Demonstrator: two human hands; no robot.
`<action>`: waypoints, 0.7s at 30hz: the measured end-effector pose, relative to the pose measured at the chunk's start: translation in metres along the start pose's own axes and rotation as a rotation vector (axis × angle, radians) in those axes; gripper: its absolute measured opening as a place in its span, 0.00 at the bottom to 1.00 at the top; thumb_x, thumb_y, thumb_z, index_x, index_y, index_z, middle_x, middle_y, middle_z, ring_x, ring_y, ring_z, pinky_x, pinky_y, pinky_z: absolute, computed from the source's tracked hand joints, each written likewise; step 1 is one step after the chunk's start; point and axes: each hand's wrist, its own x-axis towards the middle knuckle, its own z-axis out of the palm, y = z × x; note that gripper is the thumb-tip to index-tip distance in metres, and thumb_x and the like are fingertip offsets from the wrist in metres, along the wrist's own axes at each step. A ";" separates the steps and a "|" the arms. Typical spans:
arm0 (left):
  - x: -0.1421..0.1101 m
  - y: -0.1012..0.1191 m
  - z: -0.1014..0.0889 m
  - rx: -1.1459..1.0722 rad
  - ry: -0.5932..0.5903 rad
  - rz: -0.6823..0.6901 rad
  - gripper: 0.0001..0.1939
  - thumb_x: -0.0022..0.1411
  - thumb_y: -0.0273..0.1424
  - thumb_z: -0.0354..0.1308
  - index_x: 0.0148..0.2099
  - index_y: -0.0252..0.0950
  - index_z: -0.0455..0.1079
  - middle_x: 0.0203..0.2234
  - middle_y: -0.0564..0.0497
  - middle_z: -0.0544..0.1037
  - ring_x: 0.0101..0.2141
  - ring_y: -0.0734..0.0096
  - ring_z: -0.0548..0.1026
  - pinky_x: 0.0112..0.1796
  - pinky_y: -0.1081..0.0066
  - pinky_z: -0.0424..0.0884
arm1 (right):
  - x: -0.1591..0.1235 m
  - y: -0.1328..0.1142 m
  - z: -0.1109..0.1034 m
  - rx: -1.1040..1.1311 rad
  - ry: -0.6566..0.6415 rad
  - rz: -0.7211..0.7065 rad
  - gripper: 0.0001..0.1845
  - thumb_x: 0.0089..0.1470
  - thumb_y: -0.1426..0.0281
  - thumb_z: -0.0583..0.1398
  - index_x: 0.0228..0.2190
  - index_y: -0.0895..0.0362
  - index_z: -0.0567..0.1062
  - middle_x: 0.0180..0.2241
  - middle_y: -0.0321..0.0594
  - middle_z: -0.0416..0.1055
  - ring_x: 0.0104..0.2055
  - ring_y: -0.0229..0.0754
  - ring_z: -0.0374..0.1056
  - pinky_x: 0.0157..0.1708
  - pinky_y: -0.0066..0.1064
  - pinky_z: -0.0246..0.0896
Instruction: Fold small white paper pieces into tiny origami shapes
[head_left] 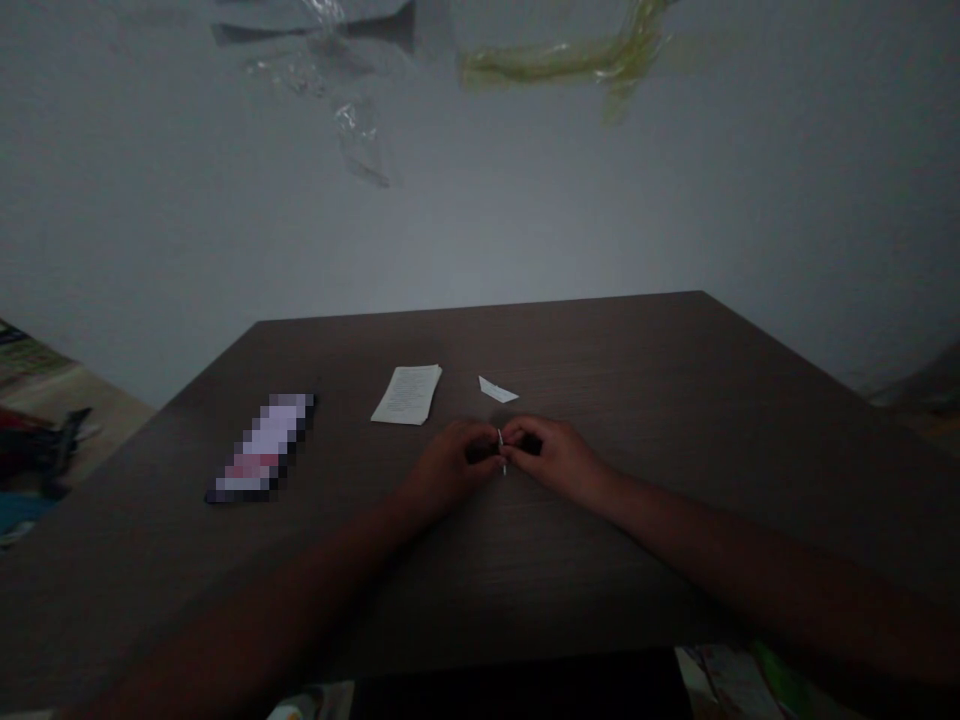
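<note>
My left hand (454, 462) and my right hand (553, 450) meet above the middle of the dark table. Between their pinched fingertips is a small piece of white paper (504, 468), seen nearly edge-on; the fingers cover most of it. Just beyond the hands lies a folded white paper piece (497, 390) with slanted ends. To its left a stack of printed paper sheets (407, 395) rests flat, past my left hand and touched by neither hand.
A phone (262, 447), its screen blurred out, lies on the table (600, 350) at the left. Behind the table's far edge rises a pale wall (480, 220) with strips of tape (551, 62) on it. Assorted items sit on the floor at the left.
</note>
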 end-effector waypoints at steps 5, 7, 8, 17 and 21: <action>0.001 -0.001 0.001 -0.010 0.007 -0.012 0.12 0.69 0.27 0.74 0.54 0.43 0.89 0.53 0.47 0.93 0.56 0.50 0.91 0.63 0.52 0.87 | 0.000 -0.001 -0.002 -0.003 -0.010 -0.013 0.07 0.69 0.74 0.74 0.45 0.49 0.89 0.44 0.39 0.91 0.48 0.49 0.88 0.55 0.43 0.81; 0.002 0.000 0.001 -0.008 0.011 -0.013 0.12 0.69 0.26 0.75 0.53 0.43 0.89 0.53 0.47 0.93 0.56 0.50 0.90 0.64 0.51 0.86 | 0.000 0.000 -0.002 -0.014 -0.013 -0.019 0.07 0.69 0.73 0.74 0.45 0.49 0.89 0.44 0.39 0.91 0.47 0.48 0.88 0.54 0.42 0.82; 0.002 0.000 0.001 -0.007 0.013 -0.012 0.12 0.69 0.25 0.74 0.52 0.43 0.89 0.53 0.47 0.93 0.57 0.49 0.90 0.64 0.51 0.86 | 0.000 0.000 -0.002 -0.020 -0.012 -0.020 0.07 0.69 0.73 0.74 0.45 0.49 0.89 0.44 0.38 0.91 0.47 0.48 0.87 0.54 0.42 0.82; 0.000 0.001 -0.001 0.005 0.023 -0.016 0.12 0.68 0.26 0.75 0.51 0.47 0.90 0.51 0.50 0.93 0.56 0.49 0.90 0.63 0.53 0.87 | -0.001 0.003 -0.003 0.023 -0.015 -0.023 0.09 0.68 0.75 0.74 0.46 0.48 0.90 0.45 0.39 0.92 0.49 0.50 0.88 0.57 0.45 0.83; -0.001 0.001 -0.001 0.003 0.022 -0.016 0.12 0.70 0.27 0.74 0.54 0.45 0.89 0.53 0.47 0.93 0.56 0.49 0.90 0.64 0.51 0.86 | -0.001 0.002 -0.003 0.036 -0.014 -0.010 0.09 0.68 0.75 0.73 0.46 0.49 0.90 0.46 0.39 0.92 0.49 0.50 0.88 0.58 0.45 0.83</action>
